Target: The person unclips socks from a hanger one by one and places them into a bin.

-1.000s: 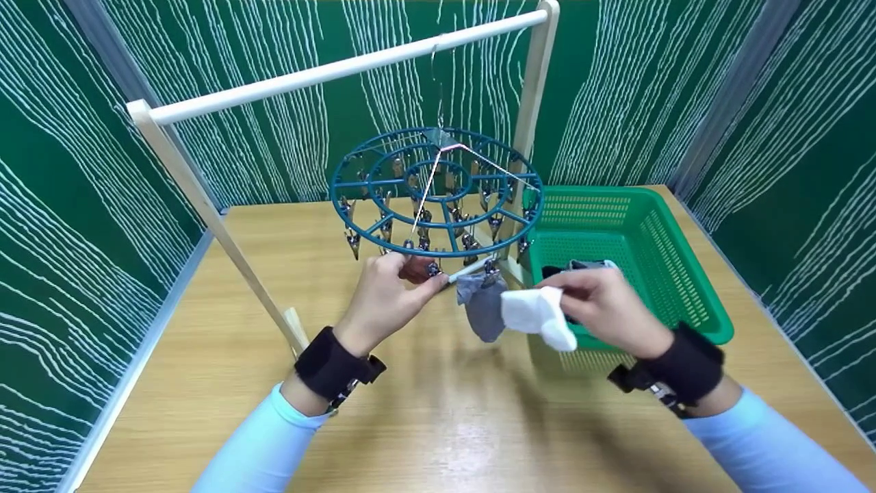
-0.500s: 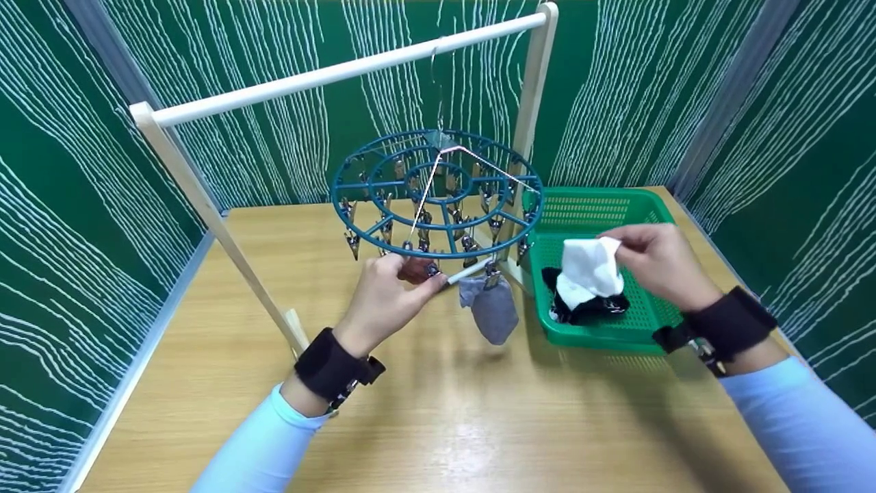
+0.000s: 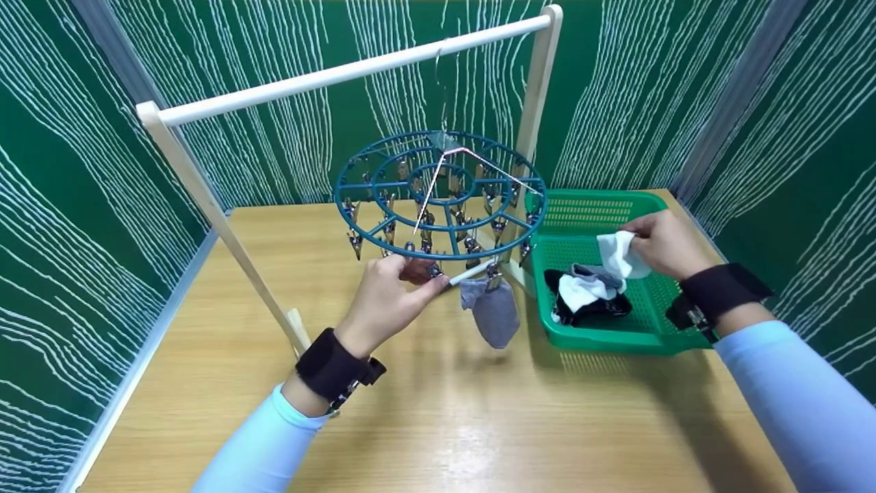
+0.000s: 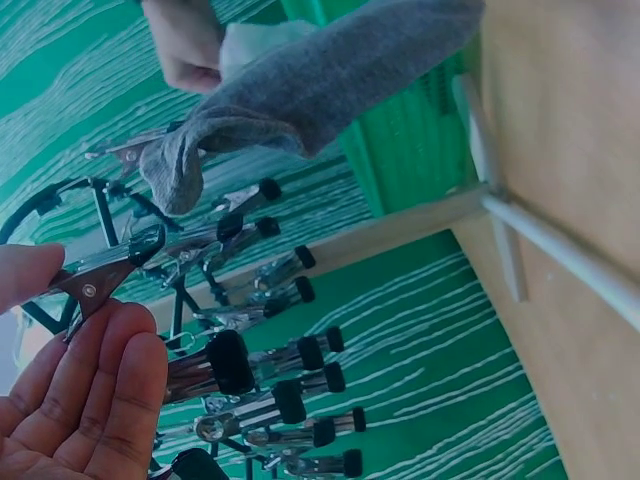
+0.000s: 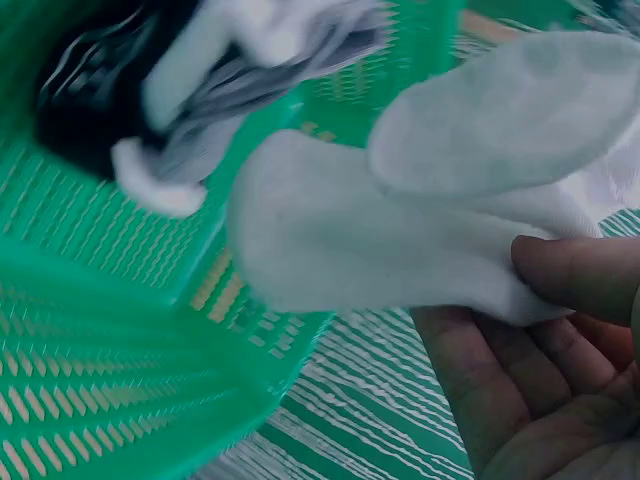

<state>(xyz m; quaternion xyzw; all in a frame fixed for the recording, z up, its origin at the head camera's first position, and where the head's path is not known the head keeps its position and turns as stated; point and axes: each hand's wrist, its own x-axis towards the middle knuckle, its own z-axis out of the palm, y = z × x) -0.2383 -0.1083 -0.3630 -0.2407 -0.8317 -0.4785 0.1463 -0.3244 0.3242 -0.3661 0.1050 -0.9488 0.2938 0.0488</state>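
In the head view my left hand [image 3: 393, 291] is at the near rim of a round blue clip hanger [image 3: 373, 236]. Its thumb and fingers pinch a metal clip [image 4: 95, 280], seen close up in the left wrist view. Beside it a grey sock [image 3: 496, 315] hangs from another clip. My right hand [image 3: 674, 246] is over the green basket [image 3: 602, 339], gripping white socks [image 5: 330, 230] between thumb and fingers; two rounded ends stick out in the right wrist view. Inside the basket lies a small pile of black, grey and white socks [image 3: 582, 294].
The hanger hooks onto the white rail [image 3: 356, 68] of a wooden rack, whose posts [image 3: 219, 219] stand either side. Several more clips [image 4: 285, 355] dangle below the rings. The rack stands on a wooden table [image 3: 438, 424], with green patterned walls [image 3: 274, 150] around it.
My right hand has moved right and back, from beside the hanging grey sock to over the basket, carrying the white socks. My left hand keeps its place at the clip.
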